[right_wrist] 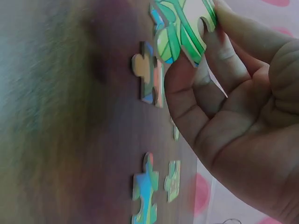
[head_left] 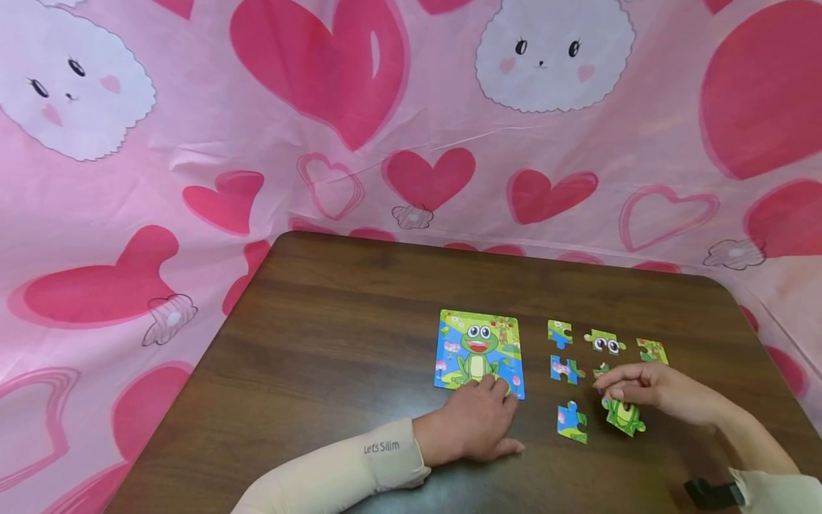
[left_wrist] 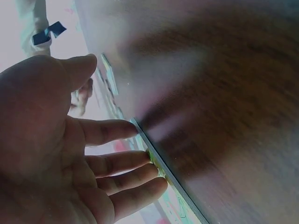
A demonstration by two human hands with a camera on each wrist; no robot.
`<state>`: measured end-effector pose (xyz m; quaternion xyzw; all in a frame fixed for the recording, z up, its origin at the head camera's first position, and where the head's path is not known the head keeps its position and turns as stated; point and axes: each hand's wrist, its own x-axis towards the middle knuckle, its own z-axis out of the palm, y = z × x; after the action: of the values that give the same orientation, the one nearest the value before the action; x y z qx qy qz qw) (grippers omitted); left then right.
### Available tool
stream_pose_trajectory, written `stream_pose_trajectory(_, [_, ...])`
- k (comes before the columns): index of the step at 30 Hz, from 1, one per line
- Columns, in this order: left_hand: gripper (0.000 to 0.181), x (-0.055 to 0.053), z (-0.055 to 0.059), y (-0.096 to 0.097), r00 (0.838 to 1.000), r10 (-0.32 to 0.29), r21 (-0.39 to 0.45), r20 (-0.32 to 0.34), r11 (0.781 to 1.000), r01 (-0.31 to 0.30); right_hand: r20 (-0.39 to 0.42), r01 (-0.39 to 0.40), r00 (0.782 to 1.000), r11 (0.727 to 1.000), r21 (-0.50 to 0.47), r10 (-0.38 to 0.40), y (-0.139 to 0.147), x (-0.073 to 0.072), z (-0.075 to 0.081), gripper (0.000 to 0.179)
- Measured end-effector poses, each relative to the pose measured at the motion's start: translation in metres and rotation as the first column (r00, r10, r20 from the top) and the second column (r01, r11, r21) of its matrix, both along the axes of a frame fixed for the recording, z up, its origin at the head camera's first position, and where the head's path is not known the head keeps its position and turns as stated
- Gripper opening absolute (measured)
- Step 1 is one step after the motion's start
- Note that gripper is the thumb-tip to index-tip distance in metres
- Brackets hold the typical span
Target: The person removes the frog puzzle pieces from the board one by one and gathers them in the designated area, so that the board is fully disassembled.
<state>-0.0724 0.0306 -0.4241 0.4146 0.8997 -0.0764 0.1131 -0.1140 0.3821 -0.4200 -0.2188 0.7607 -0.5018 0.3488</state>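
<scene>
A square frog picture card point(head_left: 478, 343) lies on the table, and my left hand point(head_left: 474, 420) has its fingertips over the near edge. In the left wrist view those fingers point(left_wrist: 126, 163) are extended, touching the card's rim, with the thumb held apart. My right hand point(head_left: 668, 392) pinches a green jigsaw piece point(head_left: 621, 417) showing the frog's body. The right wrist view has this piece point(right_wrist: 180, 28) tilted between thumb and fingers, above the table. Beneath the right hand, another piece point(head_left: 601, 370) is mostly hidden.
Loose jigsaw pieces lie right of the card: a lower corner piece point(head_left: 571, 422), a flower piece point(head_left: 565, 370), an upper corner piece point(head_left: 559, 333), an eyes piece point(head_left: 605, 343) and a tree piece point(head_left: 652, 350). The brown table point(head_left: 308, 343) meets a pink heart-patterned cloth point(head_left: 359, 193) behind.
</scene>
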Motion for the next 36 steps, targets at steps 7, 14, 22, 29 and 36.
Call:
stream_pose_trajectory(7, [0.069,0.000,0.000,0.000,1.000,0.011,0.003,0.008,1.000,-0.011,0.016,-0.073,0.997,0.997,-0.023,0.073,0.006,0.013,-0.010,0.031])
stream_pose_trajectory(14, [0.069,-0.001,-0.001,-0.001,1.000,0.018,0.016,0.025,1.000,-0.018,-0.061,-0.078,0.995,0.997,0.020,0.079,0.000,0.018,-0.016,0.027])
stream_pose_trajectory(22, [0.068,0.000,-0.001,-0.001,0.999,0.019,0.019,0.031,1.000,-0.020,-0.095,-0.107,0.990,0.994,0.002,0.106,-0.006,0.019,-0.017,0.029])
stream_pose_trajectory(29, [0.068,-0.002,0.000,-0.001,0.999,0.016,0.012,0.038,1.000,-0.016,-0.143,-0.085,0.985,0.994,0.070,0.094,-0.006,0.023,-0.011,0.032])
stream_pose_trajectory(36, [0.070,-0.004,0.001,-0.001,0.999,0.014,0.017,0.049,1.000,-0.014,-0.217,-0.027,0.974,0.986,0.165,0.063,-0.005,0.025,-0.005,0.031])
